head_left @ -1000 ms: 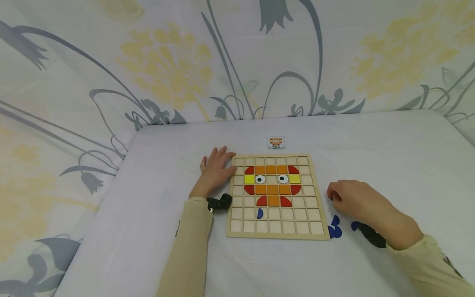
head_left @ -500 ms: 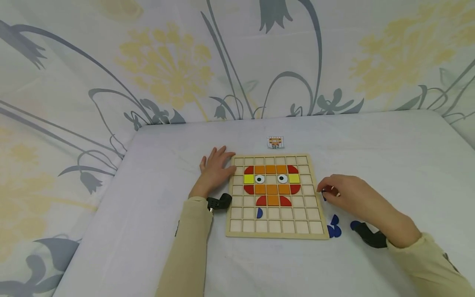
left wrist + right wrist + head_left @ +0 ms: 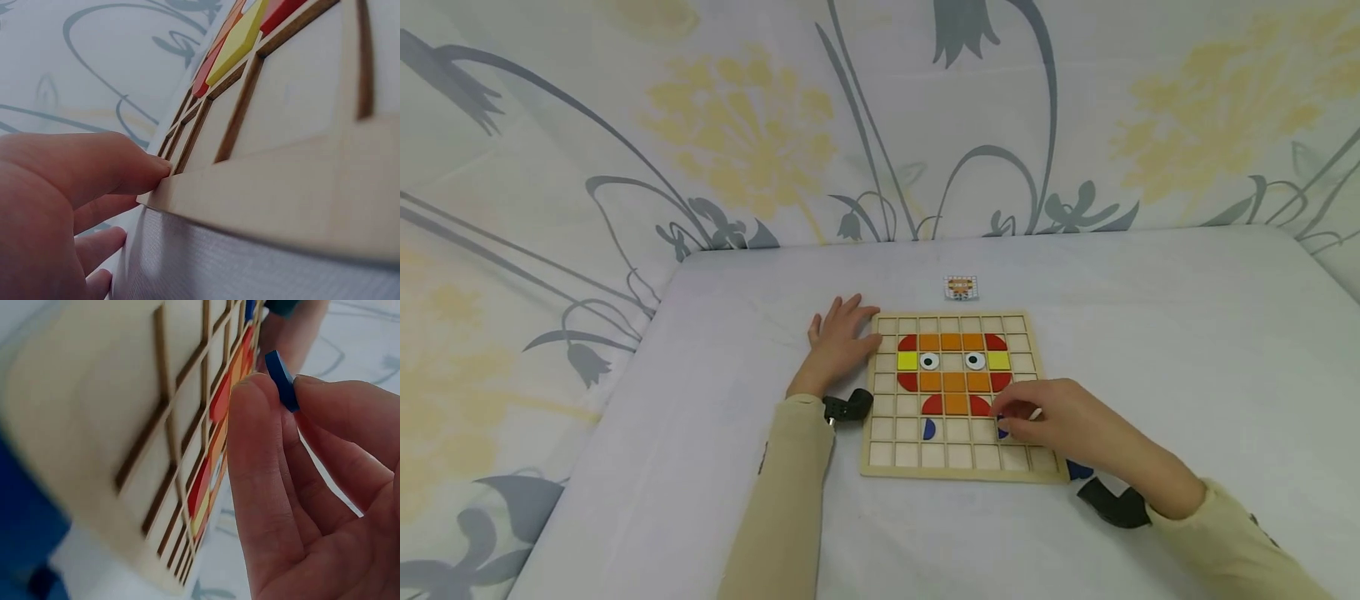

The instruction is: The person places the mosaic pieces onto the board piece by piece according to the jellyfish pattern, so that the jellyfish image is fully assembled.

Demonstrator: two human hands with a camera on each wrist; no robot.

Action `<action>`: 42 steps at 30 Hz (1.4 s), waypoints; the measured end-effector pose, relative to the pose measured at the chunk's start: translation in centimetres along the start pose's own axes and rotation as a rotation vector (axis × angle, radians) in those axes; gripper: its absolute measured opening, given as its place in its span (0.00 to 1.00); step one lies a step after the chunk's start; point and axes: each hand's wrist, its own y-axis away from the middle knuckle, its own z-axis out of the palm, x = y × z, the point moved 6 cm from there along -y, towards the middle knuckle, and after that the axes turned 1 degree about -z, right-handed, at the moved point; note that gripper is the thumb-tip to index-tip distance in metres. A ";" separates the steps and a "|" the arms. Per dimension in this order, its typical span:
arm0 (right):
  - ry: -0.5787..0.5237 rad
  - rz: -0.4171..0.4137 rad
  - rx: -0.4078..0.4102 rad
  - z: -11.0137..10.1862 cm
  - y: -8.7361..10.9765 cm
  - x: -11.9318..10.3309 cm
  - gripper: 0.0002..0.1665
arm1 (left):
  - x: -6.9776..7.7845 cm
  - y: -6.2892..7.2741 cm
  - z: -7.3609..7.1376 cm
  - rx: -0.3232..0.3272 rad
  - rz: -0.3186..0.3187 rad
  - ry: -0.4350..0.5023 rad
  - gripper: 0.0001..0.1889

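Observation:
A square wooden grid board [image 3: 955,475] lies on the white-covered table. On it, orange square tiles [image 3: 951,342], red rounded pieces [image 3: 907,382], yellow tiles [image 3: 907,361] and two eye discs [image 3: 929,362] form a face-like pattern. Below the pattern sits one blue half-circle piece [image 3: 929,430] in a cell. My left hand [image 3: 835,346] is spread at the board's upper left, thumb touching its rim. My right hand [image 3: 1067,421] pinches another blue half-circle piece [image 3: 284,384] between thumb and finger, over the board's lower right cells.
A small printed card [image 3: 961,287] with a similar pattern lies behind the board. Loose blue pieces [image 3: 1079,471] are by the board's lower right corner, partly hidden by the right arm. A black device [image 3: 1116,504] is at the right wrist. Floral fabric [image 3: 760,150] hangs behind the table.
My right hand has moved left from beside the board to over its lower right cells, carrying the blue half-circle piece. The left hand has stayed at the board's edge.

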 end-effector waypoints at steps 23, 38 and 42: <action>-0.101 0.001 -0.068 4.9 -3.2 -4.2 0.04 | -0.1 -0.2 0.1 -0.001 -0.001 -0.004 0.23; 0.043 -0.037 0.030 5.8 -3.2 -4.9 0.03 | 0.1 -0.1 0.0 -0.014 0.004 -0.017 0.23; 0.050 -0.024 0.029 5.8 -3.3 -4.8 0.03 | 0.0 -0.2 0.0 -0.014 0.000 -0.022 0.23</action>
